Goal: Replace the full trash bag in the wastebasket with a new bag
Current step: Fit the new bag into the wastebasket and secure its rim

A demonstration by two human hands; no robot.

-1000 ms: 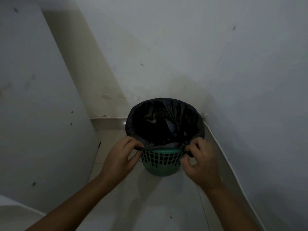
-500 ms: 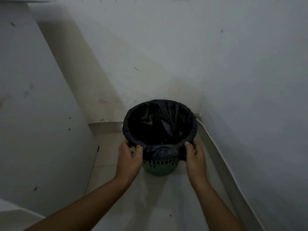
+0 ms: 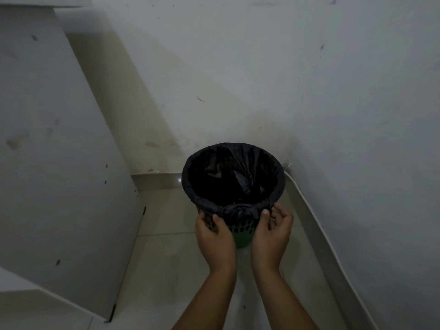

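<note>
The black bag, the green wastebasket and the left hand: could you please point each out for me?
black bag point(image 3: 240, 209): head view, bunched fold at near rim.
green wastebasket point(image 3: 241, 231): head view, lattice wall between the hands.
left hand point(image 3: 215, 239): head view, back of hand.

no readable text, no labels, no brand marks, no numbers, no signs anywhere in view

the left hand and right hand cover most of the green wastebasket; the black bag interior is too dark to read.
</note>
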